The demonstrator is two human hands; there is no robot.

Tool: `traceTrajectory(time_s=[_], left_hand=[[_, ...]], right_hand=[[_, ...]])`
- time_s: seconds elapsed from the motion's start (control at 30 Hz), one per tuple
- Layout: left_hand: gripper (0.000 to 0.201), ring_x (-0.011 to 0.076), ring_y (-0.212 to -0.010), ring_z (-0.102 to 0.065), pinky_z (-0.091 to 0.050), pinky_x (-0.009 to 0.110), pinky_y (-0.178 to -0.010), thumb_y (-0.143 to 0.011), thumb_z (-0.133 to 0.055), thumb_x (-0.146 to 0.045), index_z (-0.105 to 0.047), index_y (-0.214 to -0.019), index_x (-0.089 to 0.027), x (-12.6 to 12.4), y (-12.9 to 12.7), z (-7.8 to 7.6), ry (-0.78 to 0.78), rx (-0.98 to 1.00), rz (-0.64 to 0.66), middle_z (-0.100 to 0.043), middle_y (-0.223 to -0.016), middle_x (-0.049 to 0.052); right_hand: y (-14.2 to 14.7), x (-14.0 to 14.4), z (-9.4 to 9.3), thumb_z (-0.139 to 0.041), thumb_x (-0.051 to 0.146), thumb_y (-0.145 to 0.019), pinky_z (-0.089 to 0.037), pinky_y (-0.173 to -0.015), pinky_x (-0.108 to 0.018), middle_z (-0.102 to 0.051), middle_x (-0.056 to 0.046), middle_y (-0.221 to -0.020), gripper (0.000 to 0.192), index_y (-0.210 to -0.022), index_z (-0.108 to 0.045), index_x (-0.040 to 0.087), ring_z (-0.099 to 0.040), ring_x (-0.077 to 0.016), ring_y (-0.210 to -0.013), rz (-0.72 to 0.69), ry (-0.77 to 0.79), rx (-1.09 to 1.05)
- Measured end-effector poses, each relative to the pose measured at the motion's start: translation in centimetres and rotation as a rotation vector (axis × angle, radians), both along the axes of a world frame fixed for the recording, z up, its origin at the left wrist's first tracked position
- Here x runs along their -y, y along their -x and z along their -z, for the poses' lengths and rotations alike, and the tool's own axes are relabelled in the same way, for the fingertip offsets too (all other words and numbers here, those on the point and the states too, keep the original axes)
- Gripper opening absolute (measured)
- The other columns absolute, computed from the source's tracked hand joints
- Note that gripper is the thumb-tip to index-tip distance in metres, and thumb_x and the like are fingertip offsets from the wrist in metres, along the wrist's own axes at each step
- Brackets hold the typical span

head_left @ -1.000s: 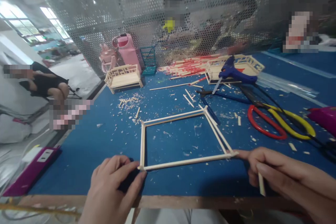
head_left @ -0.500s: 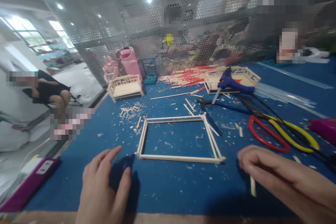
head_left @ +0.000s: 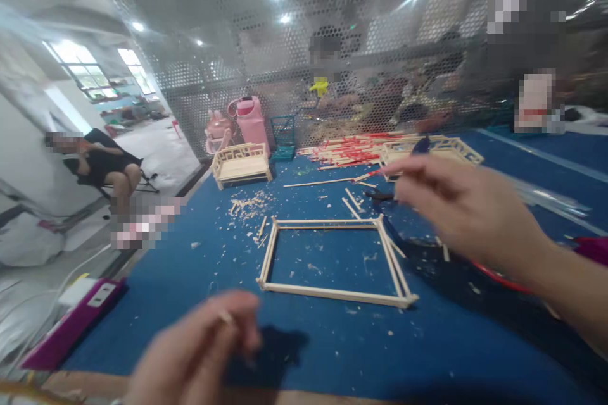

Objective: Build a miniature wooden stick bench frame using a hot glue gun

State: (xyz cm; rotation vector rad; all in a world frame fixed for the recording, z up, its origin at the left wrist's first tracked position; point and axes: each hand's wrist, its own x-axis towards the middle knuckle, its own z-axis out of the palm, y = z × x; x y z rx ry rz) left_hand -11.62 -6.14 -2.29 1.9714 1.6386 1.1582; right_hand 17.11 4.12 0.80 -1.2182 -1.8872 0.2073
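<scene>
A rectangular frame of thin wooden sticks (head_left: 332, 294) lies flat on the blue table (head_left: 332, 354). My right hand (head_left: 456, 209) is raised above the table to the right of the frame, its fingers stretched out towards the far side. It is motion-blurred and nothing shows in it. My left hand (head_left: 204, 348) hovers low at the near edge, left of the frame, with its fingers curled. It is blurred, and a pale sliver shows at its fingertips.
A small wooden bench model (head_left: 241, 166) and pink toys (head_left: 249, 123) stand at the far left. Red-tipped sticks (head_left: 351, 147) and a wooden tray model (head_left: 451, 147) lie further back. A perforated metal screen (head_left: 294, 63) closes the far side. A person (head_left: 102, 164) sits at left.
Both hands have let go of the frame's near corners. My right hand has lifted and swung up towards the far side. My left hand has pulled back towards the near edge.
</scene>
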Motion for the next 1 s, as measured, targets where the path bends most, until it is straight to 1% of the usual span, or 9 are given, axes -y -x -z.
traceTrajectory(time_s=[0.1, 0.17, 0.23, 0.37, 0.47, 0.6, 0.73, 0.83, 1.0], left_hand=[[0.01, 0.0092, -0.053, -0.043, -0.038, 0.019, -0.05, -0.088, -0.045, -0.029, -0.054, -0.088, -0.025, -5.8, 1.8, -3.4, -0.125, 0.15, -0.21, -0.046, -0.057, -0.006], [0.008, 0.0067, -0.052, -0.038, -0.031, 0.016, -0.047, -0.087, -0.044, -0.024, -0.051, -0.089, -0.021, -9.7, 1.6, -5.0, -0.04, 0.268, -0.218, -0.042, -0.059, -0.007], [0.006, 0.0058, -0.052, -0.037, -0.03, 0.015, -0.049, -0.084, -0.048, -0.023, -0.051, -0.087, -0.019, -12.5, 1.2, -5.4, 0.038, 0.29, -0.168, -0.044, -0.059, -0.007], [0.016, 0.0076, -0.058, -0.045, -0.034, 0.016, -0.056, -0.08, -0.056, -0.032, -0.055, -0.076, -0.017, -14.7, 1.3, -2.8, 0.124, 0.211, -0.147, -0.052, -0.061, -0.007], [0.026, 0.009, -0.053, -0.041, -0.033, 0.018, -0.054, -0.082, -0.051, -0.038, -0.05, -0.064, -0.019, -14.6, 2.0, -0.7, 0.151, 0.061, -0.1, -0.045, -0.052, -0.008], [0.034, 0.0123, -0.049, -0.039, -0.034, 0.023, -0.049, -0.084, -0.041, -0.042, -0.041, -0.057, -0.021, -14.8, 2.6, 0.5, 0.153, -0.069, -0.022, -0.04, -0.049, -0.006], [0.033, 0.0156, -0.053, -0.049, -0.039, 0.026, -0.048, -0.084, -0.036, -0.044, -0.045, -0.061, -0.021, -15.1, 2.6, 0.7, 0.217, 0.016, -0.03, -0.05, -0.055, -0.002], [0.024, 0.0168, -0.06, -0.059, -0.043, 0.025, -0.048, -0.082, -0.04, -0.039, -0.047, -0.069, -0.02, -14.9, 2.0, 0.8, 0.332, 0.189, -0.048, -0.059, -0.065, 0.0], [0.017, 0.0133, -0.059, -0.061, -0.045, 0.022, -0.048, -0.083, -0.04, -0.03, -0.045, -0.071, -0.019, -14.4, 1.1, 1.2, 0.432, 0.293, 0.016, -0.061, -0.071, 0.001]], right_hand=[[-4.2, -6.8, 0.0, -0.043, 0.026, -0.084, -0.045, -0.065, -0.029, -0.066, -0.007, -0.077, 0.026, -0.092, -0.065, 0.014, -0.059, -0.0194, -0.07, 0.483, -0.033, 0.015], [-6.4, -9.9, 0.7, -0.042, 0.016, -0.081, -0.044, -0.081, -0.031, -0.066, -0.014, -0.104, 0.031, -0.105, -0.061, 0.011, -0.06, -0.0227, -0.094, 0.635, 0.168, 0.15], [-7.6, -11.5, 1.8, -0.047, 0.013, -0.076, -0.044, -0.085, -0.032, -0.063, -0.016, -0.113, 0.035, -0.109, -0.06, 0.011, -0.058, -0.0254, -0.103, 0.646, 0.225, 0.213], [-7.7, -11.7, 4.1, -0.055, 0.012, -0.069, -0.046, -0.081, -0.038, -0.063, -0.019, -0.113, 0.044, -0.113, -0.058, 0.011, -0.059, -0.0317, -0.103, 0.67, 0.302, 0.302], [-7.3, -11.5, 4.7, -0.056, 0.011, -0.069, -0.045, -0.081, -0.046, -0.059, -0.025, -0.114, 0.044, -0.113, -0.057, 0.007, -0.056, -0.0379, -0.107, 0.738, 0.32, 0.345], [-7.5, -11.1, 4.1, -0.052, 0.014, -0.075, -0.045, -0.081, -0.042, -0.061, -0.021, -0.11, 0.033, -0.107, -0.06, 0.012, -0.056, -0.0342, -0.106, 0.734, 0.285, 0.357], [-7.3, -9.8, 2.0, -0.048, 0.026, -0.081, -0.045, -0.076, -0.041, -0.061, -0.022, -0.107, 0.033, -0.108, -0.057, 0.011, -0.058, -0.0328, -0.097, 0.802, 0.058, 0.125], [-5.6, -8.3, 0.0, -0.048, 0.031, -0.081, -0.044, -0.073, -0.037, -0.064, -0.017, -0.096, 0.03, -0.102, -0.059, 0.013, -0.059, -0.0281, -0.087, 0.694, -0.025, 0.056], [0.0, -5.6, -1.7, -0.053, 0.026, -0.074, -0.041, -0.058, -0.03, -0.065, -0.006, -0.084, 0.034, -0.107, -0.057, 0.021, -0.056, -0.0177, -0.064, -0.073, -0.125, 0.381]])
